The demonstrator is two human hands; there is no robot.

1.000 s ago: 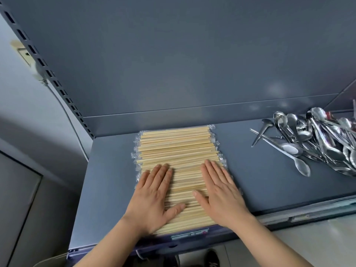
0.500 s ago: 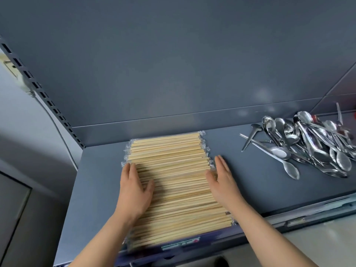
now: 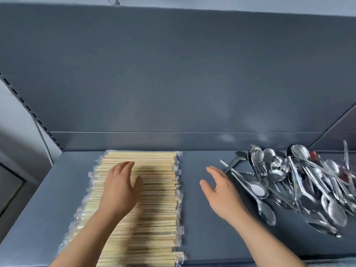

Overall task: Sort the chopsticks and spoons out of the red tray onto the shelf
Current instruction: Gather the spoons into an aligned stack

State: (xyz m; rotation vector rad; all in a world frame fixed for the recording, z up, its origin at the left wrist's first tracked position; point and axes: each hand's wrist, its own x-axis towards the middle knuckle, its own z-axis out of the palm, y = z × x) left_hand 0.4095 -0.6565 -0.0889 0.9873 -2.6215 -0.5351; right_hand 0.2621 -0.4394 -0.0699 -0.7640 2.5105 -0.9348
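A wide row of plastic-wrapped wooden chopsticks (image 3: 154, 199) lies flat on the grey shelf (image 3: 200, 218), left of centre. My left hand (image 3: 120, 189) hovers palm down over the row's left half, fingers together and holding nothing. My right hand (image 3: 221, 193) is open above the bare shelf between the chopsticks and a loose heap of metal spoons (image 3: 300, 182) at the right. Its fingertips are close to the nearest spoon handle. The red tray is out of view.
The shelf's grey back panel (image 3: 173, 74) rises behind everything, with a low lip at its base. A slotted upright (image 3: 28, 110) marks the left side, and a slanted panel (image 3: 337, 130) closes the right. Something red (image 3: 314, 155) shows among the spoons.
My right hand has left the chopsticks' right edge and moved right toward the spoons. My left hand shifted from the row's left edge onto its top. The view moved closer and rightward.
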